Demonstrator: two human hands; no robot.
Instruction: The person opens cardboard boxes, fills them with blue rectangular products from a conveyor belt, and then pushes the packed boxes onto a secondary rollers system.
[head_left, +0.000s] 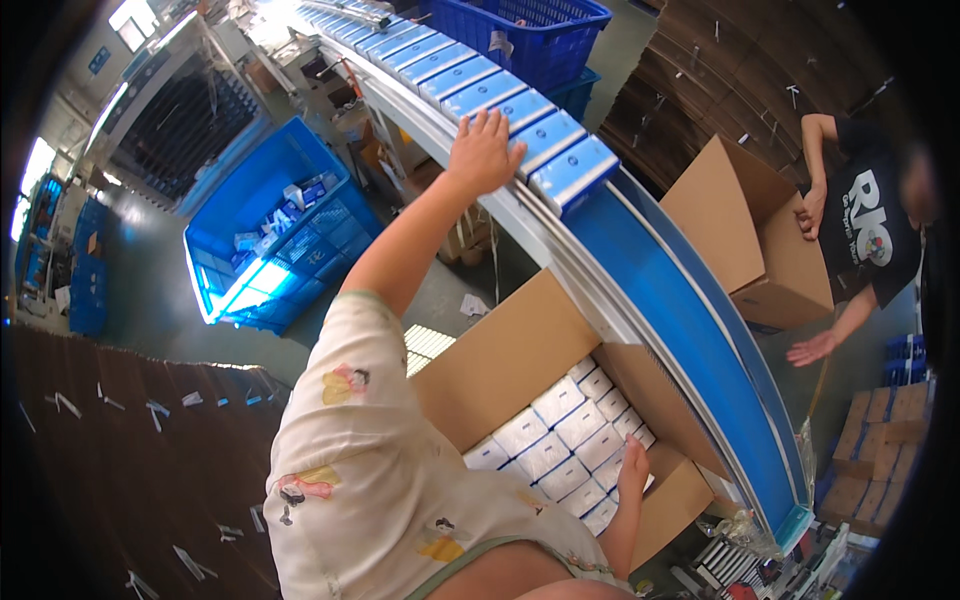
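Note:
My left hand (pixel 487 152) reaches forward to the curved conveyor. Its fingers are apart and lie at the near side of a row of blue-and-white packs (pixel 573 168), which stand close together on the belt. An open cardboard box (pixel 515 365) stands below the conveyor in front of me. Inside, white packs with blue edges (pixel 548 455) lie in tight rows. My right hand (pixel 633 467) is over the right side of the box, beside these packs. Its fingers are stretched out, and I see nothing held in them.
The blue conveyor belt (pixel 665 270) curves along the right of the box. Across it, another person (pixel 870 215) has a hand on a cardboard carton (pixel 720 225). A large blue bin (pixel 330 235) with loose packs is at left. Flattened cardboard (pixel 130 450) is stacked at lower left.

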